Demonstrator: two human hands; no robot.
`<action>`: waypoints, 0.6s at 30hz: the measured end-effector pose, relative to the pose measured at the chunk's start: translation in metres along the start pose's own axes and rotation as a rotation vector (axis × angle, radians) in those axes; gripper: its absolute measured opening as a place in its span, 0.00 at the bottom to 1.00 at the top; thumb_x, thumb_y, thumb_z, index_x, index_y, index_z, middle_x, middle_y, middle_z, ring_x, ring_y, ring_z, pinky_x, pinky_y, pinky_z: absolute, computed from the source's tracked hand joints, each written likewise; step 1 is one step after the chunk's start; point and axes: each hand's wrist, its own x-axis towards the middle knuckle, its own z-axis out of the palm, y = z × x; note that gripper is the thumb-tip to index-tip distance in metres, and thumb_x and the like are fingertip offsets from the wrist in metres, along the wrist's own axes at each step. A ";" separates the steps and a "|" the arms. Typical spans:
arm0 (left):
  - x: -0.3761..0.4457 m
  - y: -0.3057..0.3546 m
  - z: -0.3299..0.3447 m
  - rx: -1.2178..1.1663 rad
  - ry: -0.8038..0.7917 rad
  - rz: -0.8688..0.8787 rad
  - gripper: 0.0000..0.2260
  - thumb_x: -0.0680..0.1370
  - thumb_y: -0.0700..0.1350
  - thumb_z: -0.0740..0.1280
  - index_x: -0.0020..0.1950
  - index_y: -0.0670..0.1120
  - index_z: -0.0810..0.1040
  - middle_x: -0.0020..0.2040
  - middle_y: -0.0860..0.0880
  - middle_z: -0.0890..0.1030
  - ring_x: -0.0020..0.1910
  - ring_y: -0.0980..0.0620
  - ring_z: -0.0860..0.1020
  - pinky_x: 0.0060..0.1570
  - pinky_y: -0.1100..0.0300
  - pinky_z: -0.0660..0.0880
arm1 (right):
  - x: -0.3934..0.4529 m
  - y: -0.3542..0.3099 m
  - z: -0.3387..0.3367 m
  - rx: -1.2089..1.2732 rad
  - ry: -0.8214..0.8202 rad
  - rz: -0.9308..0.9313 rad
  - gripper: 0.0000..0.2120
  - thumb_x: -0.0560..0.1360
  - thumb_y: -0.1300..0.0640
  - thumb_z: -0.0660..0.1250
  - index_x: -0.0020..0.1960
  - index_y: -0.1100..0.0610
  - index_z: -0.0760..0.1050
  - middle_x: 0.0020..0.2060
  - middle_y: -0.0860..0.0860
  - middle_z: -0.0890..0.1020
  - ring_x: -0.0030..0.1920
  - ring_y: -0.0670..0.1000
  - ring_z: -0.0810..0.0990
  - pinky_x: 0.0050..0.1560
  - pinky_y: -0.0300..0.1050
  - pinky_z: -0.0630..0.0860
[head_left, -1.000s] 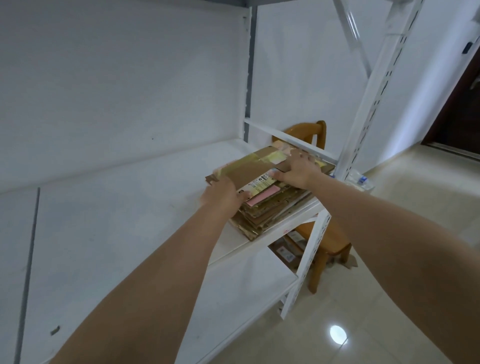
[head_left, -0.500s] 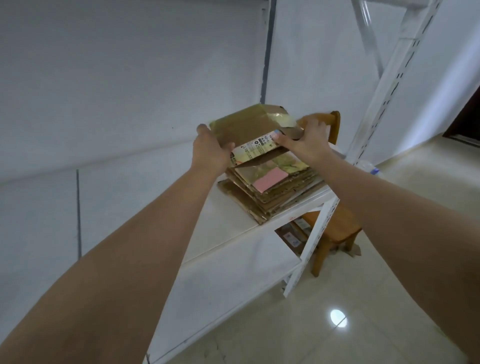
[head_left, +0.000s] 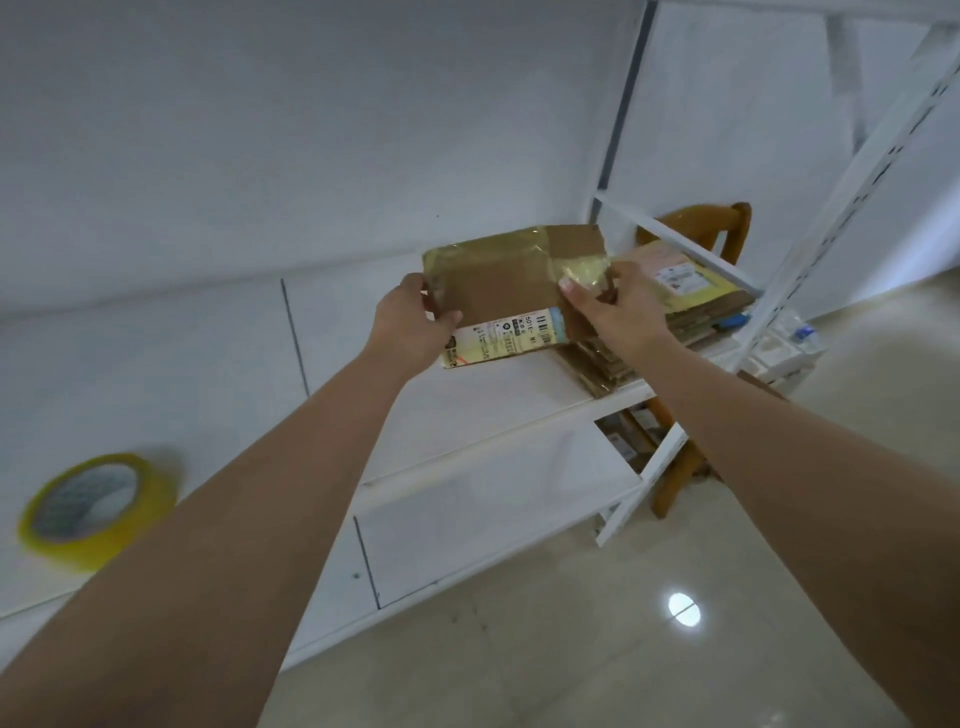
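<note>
A flattened brown cardboard box (head_left: 511, 283), partly covered in shiny tape and with a printed label along its lower edge, is held up above the white shelf (head_left: 467, 410). My left hand (head_left: 413, 325) grips its left edge, thumb on the front. My right hand (head_left: 615, 312) pinches its right edge at the taped corner. Behind my right hand lies a stack of flattened cardboard boxes (head_left: 691, 301) at the shelf's right end.
A roll of yellow tape (head_left: 96, 506) lies on the shelf at the left. White shelf uprights (head_left: 841, 208) rise at the right. A wooden chair (head_left: 711, 234) stands behind the rack. A plastic bottle (head_left: 802, 332) lies beside the upright. Glossy tiled floor (head_left: 623, 649) lies below.
Both hands have lifted the top flattened box off the stack and carried it leftward, clear of the pile. The view has swung left, so the tape roll now shows.
</note>
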 end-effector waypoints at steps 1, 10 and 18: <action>-0.009 -0.010 -0.013 -0.005 0.000 0.003 0.19 0.77 0.43 0.69 0.66 0.40 0.71 0.56 0.46 0.79 0.54 0.43 0.79 0.53 0.47 0.78 | -0.012 -0.009 0.009 0.016 -0.004 -0.001 0.34 0.69 0.32 0.68 0.64 0.55 0.69 0.52 0.48 0.75 0.53 0.49 0.74 0.52 0.46 0.72; -0.096 -0.146 -0.186 0.087 0.122 -0.048 0.16 0.77 0.44 0.69 0.63 0.45 0.71 0.46 0.51 0.77 0.46 0.50 0.77 0.44 0.59 0.72 | -0.137 -0.134 0.160 0.108 -0.156 -0.029 0.31 0.72 0.37 0.69 0.64 0.58 0.69 0.50 0.48 0.77 0.50 0.49 0.76 0.49 0.43 0.72; -0.118 -0.228 -0.284 0.088 0.196 -0.122 0.16 0.77 0.43 0.69 0.63 0.44 0.70 0.47 0.51 0.78 0.43 0.52 0.77 0.37 0.66 0.70 | -0.173 -0.233 0.254 0.309 -0.266 -0.061 0.22 0.78 0.37 0.60 0.61 0.53 0.68 0.43 0.42 0.77 0.43 0.37 0.76 0.35 0.26 0.68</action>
